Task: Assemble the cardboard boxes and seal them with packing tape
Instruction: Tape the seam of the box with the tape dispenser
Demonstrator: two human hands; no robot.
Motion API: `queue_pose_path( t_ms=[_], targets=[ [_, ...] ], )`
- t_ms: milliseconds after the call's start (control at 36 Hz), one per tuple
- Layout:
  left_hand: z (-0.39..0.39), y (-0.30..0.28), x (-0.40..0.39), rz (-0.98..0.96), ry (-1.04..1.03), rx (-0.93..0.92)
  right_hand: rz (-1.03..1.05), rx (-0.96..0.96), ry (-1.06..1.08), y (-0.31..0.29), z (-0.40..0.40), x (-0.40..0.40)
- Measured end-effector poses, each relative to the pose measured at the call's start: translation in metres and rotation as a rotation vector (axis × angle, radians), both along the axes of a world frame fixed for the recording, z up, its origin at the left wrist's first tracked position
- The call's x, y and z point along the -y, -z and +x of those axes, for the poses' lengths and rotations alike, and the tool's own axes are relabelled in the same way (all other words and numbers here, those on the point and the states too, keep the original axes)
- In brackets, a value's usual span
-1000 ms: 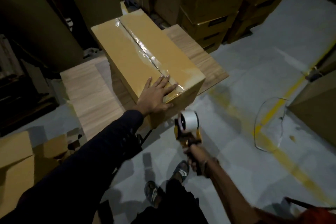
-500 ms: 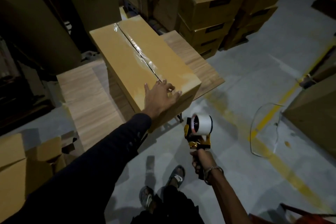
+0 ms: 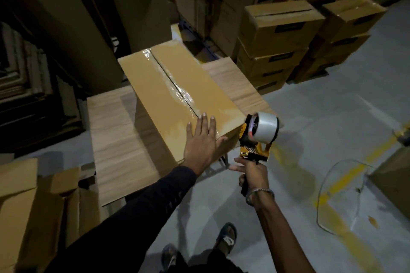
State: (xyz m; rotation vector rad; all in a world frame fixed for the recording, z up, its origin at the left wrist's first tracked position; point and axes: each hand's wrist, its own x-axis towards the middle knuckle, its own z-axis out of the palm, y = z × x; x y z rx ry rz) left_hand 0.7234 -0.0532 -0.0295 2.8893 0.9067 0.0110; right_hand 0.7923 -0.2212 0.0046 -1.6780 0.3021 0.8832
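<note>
Head view: we press a taped cardboard box [image 3: 177, 95] flat with one hand and hold a tape dispenser [image 3: 258, 137] at its near corner with the other.

Our left hand [image 3: 203, 139] lies on the box's near end with fingers straight and spread, palm down beside the taped centre seam, thumb over the front edge. Our right hand [image 3: 253, 173] grips the dispenser's handle, fingers curled round it; the tape roll [image 3: 265, 127] sits at the top, just beside the box's near right corner, and we cannot tell whether it touches. The box rests on a wooden table [image 3: 111, 131], its clear tape shining along the seam. Sealed boxes [image 3: 279, 35] are stacked beyond the table, opened cartons [image 3: 33, 206] stand at our left, and a loose plastic strap [image 3: 328, 184] lies on the grey floor [image 3: 332, 99] near a yellow line [image 3: 346, 175].
</note>
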Motion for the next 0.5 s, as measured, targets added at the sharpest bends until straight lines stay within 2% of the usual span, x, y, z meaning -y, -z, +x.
queue_pose_path(
  t_ms=[167, 306, 361, 417, 500],
  targets=[
    [0.032, -0.007, 0.031, -0.107, -0.161, 0.075, 0.076, 0.041, 0.083, 0.0, 0.046, -0.017],
    [0.033, -0.02, 0.023, -0.306, -0.201, 0.352, 0.085, 0.119, 0.055, -0.001, 0.071, -0.036],
    [0.025, -0.022, 0.001, -0.327, -0.201, 0.437, 0.069, 0.139, 0.076, 0.0, 0.073, -0.044],
    [0.014, -0.021, -0.027, -0.245, -0.207, 0.432, 0.027, 0.163, 0.082, 0.002, 0.072, -0.052],
    [-0.006, -0.016, -0.07, -0.149, -0.203, 0.292, -0.009, 0.197, 0.064, 0.004, 0.067, -0.065]
  ],
)
